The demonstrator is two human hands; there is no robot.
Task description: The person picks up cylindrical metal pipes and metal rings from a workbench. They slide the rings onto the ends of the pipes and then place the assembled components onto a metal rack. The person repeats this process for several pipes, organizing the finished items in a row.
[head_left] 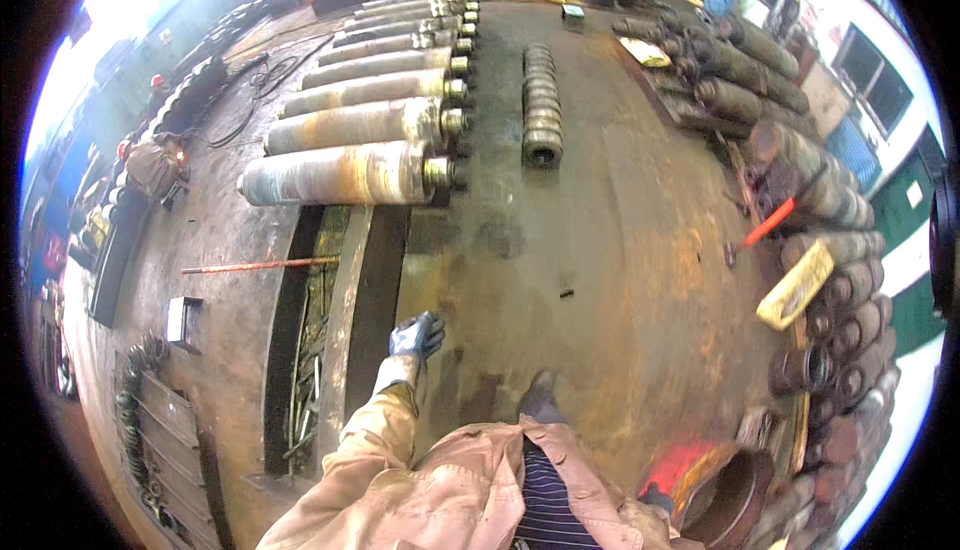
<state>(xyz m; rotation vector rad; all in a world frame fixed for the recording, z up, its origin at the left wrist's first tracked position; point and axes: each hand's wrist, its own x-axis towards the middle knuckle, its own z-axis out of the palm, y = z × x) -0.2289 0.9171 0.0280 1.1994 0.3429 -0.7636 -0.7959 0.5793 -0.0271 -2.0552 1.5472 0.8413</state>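
Note:
My left hand [417, 335], in a blue-grey glove, hangs in front of me over the floor. Its fingers are loosely bent and apart, with nothing in them. Low on the right, my right hand [656, 498] is mostly hidden by my jacket; a dark glove shows against a wide, rusty steel ring [758, 480]. The hand appears to grip the ring's edge beside my hip. The ring's near side has bright red colouring [685, 468] and its hollow inside shows. One dark shoe [542, 400] shows below my jacket.
A long row of large steel rollers [340, 175] lies ahead on rails, above a floor pit [315, 350]. Stacked rings form a line [541, 110] mid-floor. Worn rollers [750, 100], a red-handled hammer [765, 225] and a yellow block [797, 285] lie right. Another person [152, 165] crouches far left.

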